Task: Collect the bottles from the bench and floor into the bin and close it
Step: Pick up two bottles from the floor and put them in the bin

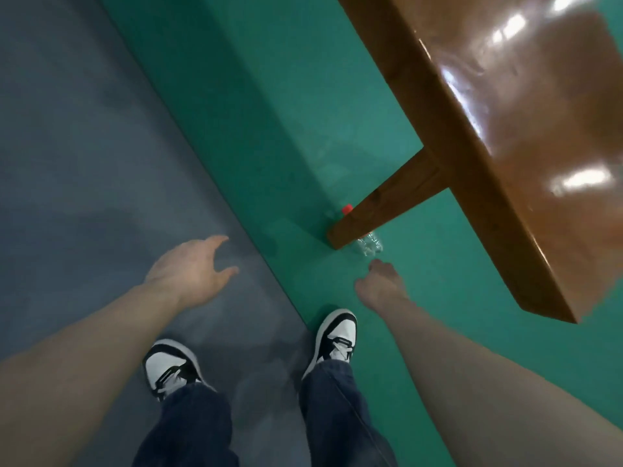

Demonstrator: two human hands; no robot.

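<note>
A clear plastic bottle with a red cap lies on the green floor, partly hidden behind the leg of a glossy wooden bench. My right hand reaches down toward it, fingers curled, a short way from the bottle's bottom end and holding nothing. My left hand hangs open over the grey floor, fingers spread, empty. No bin is in view.
The bench leg slants down to the floor right in front of the bottle. My two black-and-white shoes stand at the line where grey floor meets green floor. The bench top shows no bottles in the visible part.
</note>
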